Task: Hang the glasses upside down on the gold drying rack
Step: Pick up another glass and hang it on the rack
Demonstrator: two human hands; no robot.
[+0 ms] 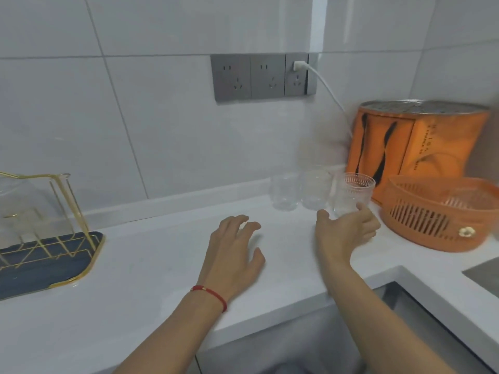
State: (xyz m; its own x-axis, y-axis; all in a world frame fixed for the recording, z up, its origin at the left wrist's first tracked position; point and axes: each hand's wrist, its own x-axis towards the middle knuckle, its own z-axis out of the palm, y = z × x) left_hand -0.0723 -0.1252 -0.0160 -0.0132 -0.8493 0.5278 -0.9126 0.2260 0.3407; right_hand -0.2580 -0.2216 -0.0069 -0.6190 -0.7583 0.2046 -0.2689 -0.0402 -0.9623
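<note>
Three clear glasses stand upright in a row by the back wall: a plain glass (pixel 285 194), a second glass (pixel 315 190) and a ribbed glass (pixel 353 193) at the right end. My right hand (pixel 348 230) cups the base of the ribbed glass, fingers curled at its right side and thumb a little apart on the left. My left hand (pixel 235 252), with a red string at the wrist, lies flat on the white counter with fingers spread and holds nothing. The gold drying rack (pixel 58 211) stands far left on a dark blue tray (pixel 81 255). Blurred clear glass shows on the rack's upper left.
An orange plastic basket (pixel 421 225) sits right of the glasses, with an orange box (pixel 405 141) under a metal lid behind it. A white cable (pixel 332 93) runs from the grey wall sockets (pixel 259 76). A steel sink (pixel 421 314) lies at the lower right.
</note>
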